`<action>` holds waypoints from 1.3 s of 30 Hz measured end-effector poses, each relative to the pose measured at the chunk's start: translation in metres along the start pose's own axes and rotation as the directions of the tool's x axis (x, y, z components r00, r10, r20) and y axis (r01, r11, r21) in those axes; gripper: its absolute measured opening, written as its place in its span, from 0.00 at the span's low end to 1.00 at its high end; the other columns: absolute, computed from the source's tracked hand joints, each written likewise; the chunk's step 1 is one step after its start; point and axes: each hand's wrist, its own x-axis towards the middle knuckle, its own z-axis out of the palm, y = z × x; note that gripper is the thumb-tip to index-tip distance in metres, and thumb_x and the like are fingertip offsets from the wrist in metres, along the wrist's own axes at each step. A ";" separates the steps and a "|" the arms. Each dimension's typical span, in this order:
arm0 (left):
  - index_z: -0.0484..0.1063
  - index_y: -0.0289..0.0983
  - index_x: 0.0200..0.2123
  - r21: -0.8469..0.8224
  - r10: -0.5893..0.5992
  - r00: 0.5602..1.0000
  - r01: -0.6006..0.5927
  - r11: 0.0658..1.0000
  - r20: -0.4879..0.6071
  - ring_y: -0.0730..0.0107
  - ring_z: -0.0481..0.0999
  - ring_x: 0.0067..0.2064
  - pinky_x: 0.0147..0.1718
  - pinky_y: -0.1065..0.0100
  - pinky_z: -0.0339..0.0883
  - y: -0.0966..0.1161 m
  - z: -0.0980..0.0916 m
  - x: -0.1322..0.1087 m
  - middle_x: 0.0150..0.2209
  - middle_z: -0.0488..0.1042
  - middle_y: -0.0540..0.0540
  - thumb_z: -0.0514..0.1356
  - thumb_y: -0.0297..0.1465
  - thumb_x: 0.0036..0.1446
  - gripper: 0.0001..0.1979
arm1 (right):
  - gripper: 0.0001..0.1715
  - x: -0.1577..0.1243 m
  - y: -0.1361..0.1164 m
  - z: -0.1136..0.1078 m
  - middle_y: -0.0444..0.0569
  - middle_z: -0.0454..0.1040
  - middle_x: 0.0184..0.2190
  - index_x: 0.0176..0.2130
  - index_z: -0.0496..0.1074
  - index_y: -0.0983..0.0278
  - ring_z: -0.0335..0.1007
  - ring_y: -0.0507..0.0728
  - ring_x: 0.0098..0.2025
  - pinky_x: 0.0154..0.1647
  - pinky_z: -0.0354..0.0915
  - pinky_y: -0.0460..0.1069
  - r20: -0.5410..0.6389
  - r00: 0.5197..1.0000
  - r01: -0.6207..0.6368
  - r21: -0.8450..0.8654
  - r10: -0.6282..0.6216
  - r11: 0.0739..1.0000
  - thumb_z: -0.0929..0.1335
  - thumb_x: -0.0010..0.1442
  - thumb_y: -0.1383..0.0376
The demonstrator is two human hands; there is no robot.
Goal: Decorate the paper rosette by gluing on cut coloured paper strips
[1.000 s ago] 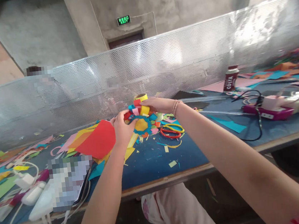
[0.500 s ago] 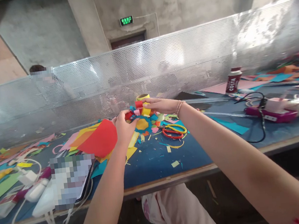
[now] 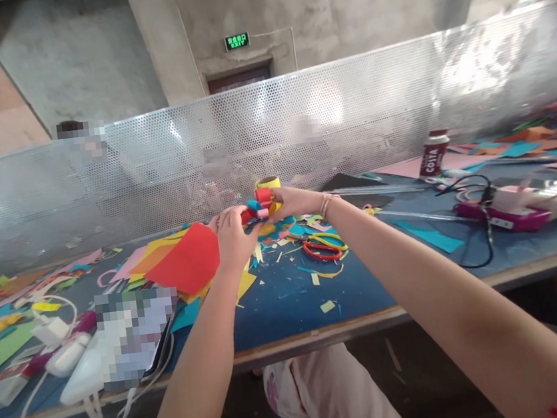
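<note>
A small paper craft of rolled loops in red, blue, pink and yellow [image 3: 257, 205] is between my hands above the middle of the table. My left hand [image 3: 232, 233] grips its left side, fingers curled behind it and thumb underneath. At the right side, my right hand [image 3: 298, 200] has its fingers closed on the yellow and red loops. Just behind stands a yellow roll [image 3: 268, 182]. Scissors with yellow and red handles [image 3: 323, 249] lie to the right, below my right wrist. Left of my left hand is a red paper sheet [image 3: 186, 260] on other coloured sheets.
Paper scraps [image 3: 328, 306] litter the blue table [image 3: 281, 316]. A phone [image 3: 144, 331] and white cables lie at the left. A brown bottle [image 3: 434, 152] and purple power strip [image 3: 521, 216] stand at the right. A perforated metal screen [image 3: 372, 104] runs along the back.
The paper craft has tilted, so its blue, yellow-centred face no longer shows plainly. My right hand has curled its fingers in around the loops; my left hand has shifted slightly right.
</note>
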 end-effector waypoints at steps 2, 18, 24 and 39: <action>0.64 0.40 0.51 -0.026 0.004 1.000 -0.004 1.000 0.014 0.51 0.70 0.54 0.56 0.47 0.56 0.002 -0.001 0.000 0.48 0.73 0.37 0.69 0.34 0.48 0.27 | 0.23 -0.001 -0.004 0.001 0.49 0.76 0.39 0.43 0.73 0.64 0.72 0.57 0.42 0.45 0.70 0.51 0.032 0.999 -0.026 -0.077 0.028 0.997 0.73 0.44 0.67; 0.74 0.39 0.36 -0.225 -0.308 0.947 0.320 0.920 0.089 0.60 0.77 0.42 0.45 0.60 0.67 0.012 -0.012 0.011 0.36 0.78 0.43 0.60 0.36 0.56 0.08 | 0.21 -0.001 -0.005 0.013 0.50 0.75 0.37 0.43 0.71 0.67 0.71 0.57 0.42 0.46 0.68 0.52 -0.028 0.999 0.024 -0.166 -0.029 0.986 0.71 0.47 0.62; 0.74 0.39 0.37 -0.198 -0.328 0.942 0.335 0.921 0.071 0.59 0.76 0.44 0.49 0.56 0.65 0.011 -0.011 0.011 0.36 0.78 0.43 0.58 0.36 0.58 0.09 | 0.22 0.001 0.006 0.022 0.50 0.75 0.39 0.43 0.72 0.66 0.71 0.58 0.43 0.46 0.68 0.53 -0.086 0.994 0.062 -0.062 -0.068 0.996 0.71 0.48 0.62; 0.66 0.36 0.49 -0.058 -0.353 0.927 0.348 0.935 -0.129 0.54 0.72 0.52 0.54 0.53 0.61 -0.028 -0.006 0.007 0.49 0.73 0.36 0.64 0.39 0.51 0.24 | 0.27 -0.011 0.084 0.021 0.43 0.75 0.34 0.41 0.70 0.61 0.73 0.54 0.37 0.39 0.70 0.49 -0.627 0.727 0.121 0.518 0.280 0.847 0.74 0.41 0.57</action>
